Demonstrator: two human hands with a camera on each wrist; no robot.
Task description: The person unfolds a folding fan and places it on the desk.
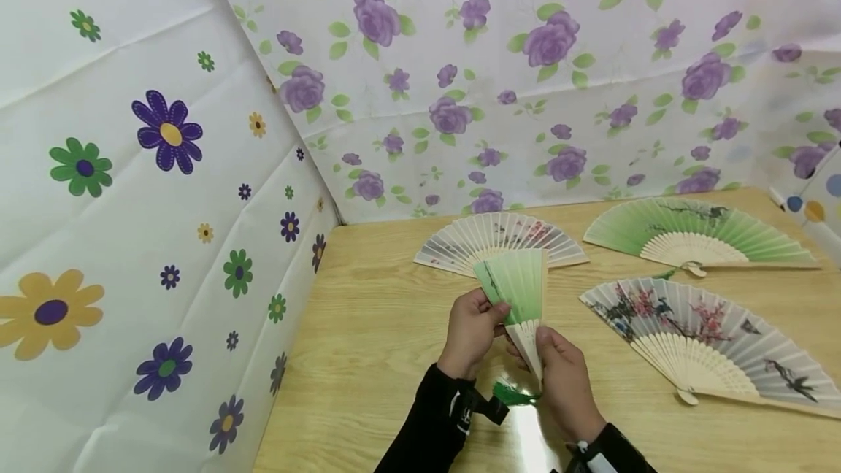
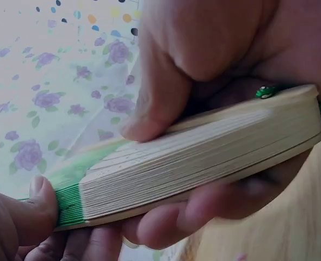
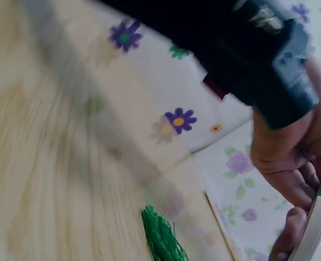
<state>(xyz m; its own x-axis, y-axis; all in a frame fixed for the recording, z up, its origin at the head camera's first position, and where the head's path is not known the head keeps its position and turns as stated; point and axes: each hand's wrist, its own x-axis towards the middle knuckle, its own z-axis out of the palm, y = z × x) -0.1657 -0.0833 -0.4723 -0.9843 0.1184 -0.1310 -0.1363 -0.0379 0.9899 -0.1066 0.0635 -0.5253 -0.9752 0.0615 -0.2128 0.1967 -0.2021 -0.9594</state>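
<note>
A partly folded green hand fan [image 1: 519, 287] is held up over the table in the head view. My left hand [image 1: 474, 331] pinches its green cloth from the left, thumb on the front. Lower down, my right hand [image 1: 568, 385] grips the pale ribs between thumb and fingers. In the left wrist view the stacked ribs [image 2: 204, 163] lie almost flush, with both hands around them. A green tassel [image 3: 163, 236] hangs from the fan's pivot end, below the hands.
Three spread fans lie on the wooden table [image 1: 368, 356]: a white one [image 1: 453, 243] behind the hands, a green one [image 1: 762, 239] at the back right, and a grey flowered one [image 1: 729, 341] to the right. Flower-printed cloths [image 1: 407, 108] stand at the back and left.
</note>
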